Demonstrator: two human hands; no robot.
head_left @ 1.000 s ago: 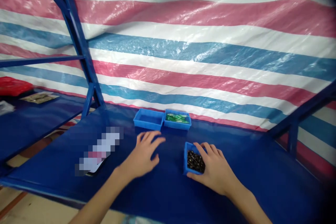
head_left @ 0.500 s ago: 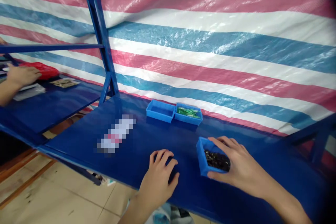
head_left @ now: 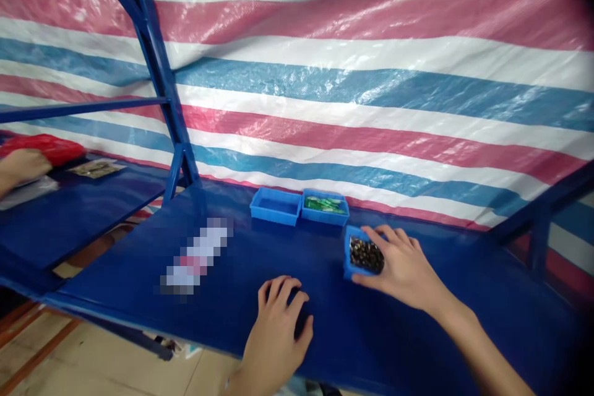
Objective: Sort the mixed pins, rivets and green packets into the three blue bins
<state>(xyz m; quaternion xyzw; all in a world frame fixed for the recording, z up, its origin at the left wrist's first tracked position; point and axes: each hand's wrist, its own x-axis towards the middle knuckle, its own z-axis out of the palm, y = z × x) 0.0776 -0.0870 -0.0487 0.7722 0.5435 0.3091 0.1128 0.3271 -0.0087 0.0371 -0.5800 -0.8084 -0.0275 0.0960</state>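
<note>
My right hand (head_left: 401, 269) grips a small blue plastic bin (head_left: 348, 263) across its right side, thumb at the near wall and fingers at the far one. Dark, shiny small pieces (head_left: 364, 253) fill the bin; their kind is too small to make out. My left hand (head_left: 281, 322) rests at the front of the blue table (head_left: 223, 297), palm down, fingers apart and slightly curled, with nothing in it. Toward the back stand two more blue bins: a bare one (head_left: 276, 215) and one (head_left: 325, 216) with green pieces (head_left: 322, 204) inside.
A pixelated pale strip (head_left: 199, 253) lies on the table's left part. Beyond a blue metal post (head_left: 160, 74), another person's hand (head_left: 25, 164) is by a red object (head_left: 55, 148) on a neighbouring table. A striped plastic sheet (head_left: 348, 93) hangs behind.
The bin in my right hand has moved back toward the other bins and now sits more level. My left hand keeps its pose. The camera view has tilted up slightly.
</note>
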